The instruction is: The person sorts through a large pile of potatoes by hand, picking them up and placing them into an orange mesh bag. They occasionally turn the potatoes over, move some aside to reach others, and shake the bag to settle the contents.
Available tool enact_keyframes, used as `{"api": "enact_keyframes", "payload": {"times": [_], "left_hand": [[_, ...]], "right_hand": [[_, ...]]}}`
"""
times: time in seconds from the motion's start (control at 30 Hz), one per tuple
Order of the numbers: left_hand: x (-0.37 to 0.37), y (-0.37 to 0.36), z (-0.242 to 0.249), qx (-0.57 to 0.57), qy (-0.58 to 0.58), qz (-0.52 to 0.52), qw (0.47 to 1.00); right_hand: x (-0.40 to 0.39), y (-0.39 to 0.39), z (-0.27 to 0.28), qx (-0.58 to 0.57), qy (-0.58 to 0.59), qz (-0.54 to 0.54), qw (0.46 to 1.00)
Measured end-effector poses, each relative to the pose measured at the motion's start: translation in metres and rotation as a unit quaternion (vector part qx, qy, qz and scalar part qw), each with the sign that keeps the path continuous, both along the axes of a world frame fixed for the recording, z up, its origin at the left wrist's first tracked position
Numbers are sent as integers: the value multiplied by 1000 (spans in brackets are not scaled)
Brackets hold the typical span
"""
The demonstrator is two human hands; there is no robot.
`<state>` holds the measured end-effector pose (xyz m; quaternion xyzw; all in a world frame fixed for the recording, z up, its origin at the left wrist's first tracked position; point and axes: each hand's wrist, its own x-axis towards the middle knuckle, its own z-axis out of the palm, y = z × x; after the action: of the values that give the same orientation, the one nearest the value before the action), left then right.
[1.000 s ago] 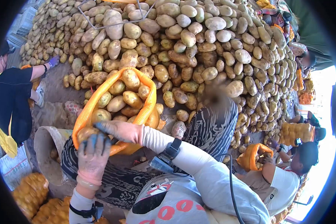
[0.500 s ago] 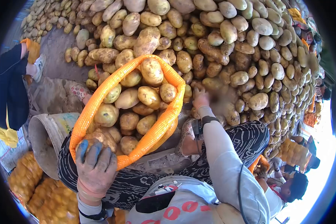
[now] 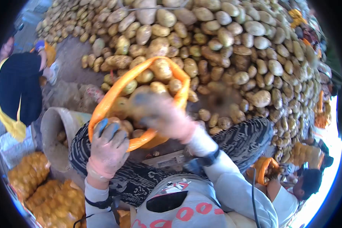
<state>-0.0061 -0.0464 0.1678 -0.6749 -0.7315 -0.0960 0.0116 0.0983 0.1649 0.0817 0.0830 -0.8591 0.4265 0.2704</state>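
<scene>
An orange mesh sack [image 3: 140, 68] stands wide open in front of me, its rolled rim around several potatoes [image 3: 161, 69]. At the rim's near left, my left hand [image 3: 107, 150], in a glove with blue-grey fingertips, is closed over the edge with its fingers reaching inside. My right hand [image 3: 165, 116], gloved too, is over the sack's mouth, having crossed its right rim. Motion smears its fingers, and I cannot tell whether a potato is in them. Beneath this hand, part of the sack's contents is hidden.
A large potato heap [image 3: 254, 64] spreads beyond the sack and to the right. On the left lies a tipped white bucket [image 3: 51, 133], with filled mesh sacks [image 3: 53, 201] below it. A person in dark clothes [image 3: 22, 85] is at far left; another person [image 3: 292, 190] sits at right beside an orange sack [image 3: 264, 171].
My right hand has moved from the potato heap leftward to over the sack's mouth. My left hand stays at the rim, and the view has shifted slightly.
</scene>
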Motion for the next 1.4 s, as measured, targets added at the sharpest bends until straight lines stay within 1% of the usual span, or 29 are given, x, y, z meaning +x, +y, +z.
{"api": "enact_keyframes", "payload": {"times": [0.03,0.07,0.13,0.23,0.27,0.3,0.33,0.37,0.4,0.43,0.47,0.5,0.53,0.57,0.6,0.67,0.73,0.83,0.9,0.97,1.0,1.07,1.13,1.17,1.2,1.27,1.3,1.33,1.4], "left_hand": [[1,1,-3,1,9,3,1000],[4,1,-6,0,16,3,1000],[9,2,-4,1,24,13,1000],[9,-2,0,-7,21,24,999],[6,-3,-1,-5,27,18,999],[6,-6,-4,-7,28,20,999],[7,-9,-5,-10,26,24,999],[10,-9,-2,-38,28,41,998],[14,-8,0,-52,46,63,996],[21,-6,0,-62,66,87,992],[27,-5,0,-76,83,110,987],[33,-2,-1,-105,91,131,982],[35,-2,-3,-114,89,134,980],[35,-3,-4,-126,88,139,978],[37,-5,-5,-140,88,149,975],[30,-3,2,-171,69,135,973],[19,-6,5,-177,49,80,980],[9,-12,6,-136,30,1,990],[8,-16,4,-109,3,-32,994],[8,-18,2,-100,-20,-56,993],[8,-19,0,-94,-25,-61,993],[8,-20,-4,-70,-27,-72,995],[6,-19,-6,-46,-19,-78,996],[4,-19,-6,-39,-12,-79,996],[3,-20,-6,-32,-5,-78,996],[1,-24,-4,-24,3,-69,997],[0,-24,-1,-25,11,-66,997],[-1,-22,-2,-24,17,-67,997],[-1,-23,-7,-21,-4,-70,997]], "right_hand": [[-8,-23,-3,68,-172,75,980],[-11,-63,-55,139,-146,-20,979],[-24,-78,-57,102,-89,-48,990],[-13,-56,-46,-54,-174,66,981],[-7,-26,-24,-74,-106,80,988],[1,7,-8,-89,-15,10,996],[9,40,-13,-100,-15,-143,985],[17,73,-17,-127,-25,-282,951],[15,105,-39,-158,-56,-398,902],[20,143,-103,-149,-83,-432,886],[30,165,-138,-139,-265,-446,844],[37,181,-196,-91,-380,-430,814],[48,198,-297,-63,-517,-339,784],[54,173,-302,-6,-588,-334,737],[61,152,-305,31,-606,-361,708],[64,132,-310,32,-606,-382,697],[49,124,-219,-132,-577,-364,719],[69,151,-244,-179,-464,-422,758],[67,161,-194,-317,-278,-435,795],[56,145,-111,-438,-101,-349,823],[53,129,-65,-481,-47,-277,830],[39,81,25,-560,-22,-141,816],[26,43,61,-462,-65,-110,878],[21,29,67,-316,-105,-78,940],[15,14,70,-160,-143,-46,976],[4,-26,50,-177,-280,47,942],[4,-43,43,-119,-355,50,926],[9,-55,26,-100,-357,54,927],[22,-62,10,-139,-227,64,962]]}}
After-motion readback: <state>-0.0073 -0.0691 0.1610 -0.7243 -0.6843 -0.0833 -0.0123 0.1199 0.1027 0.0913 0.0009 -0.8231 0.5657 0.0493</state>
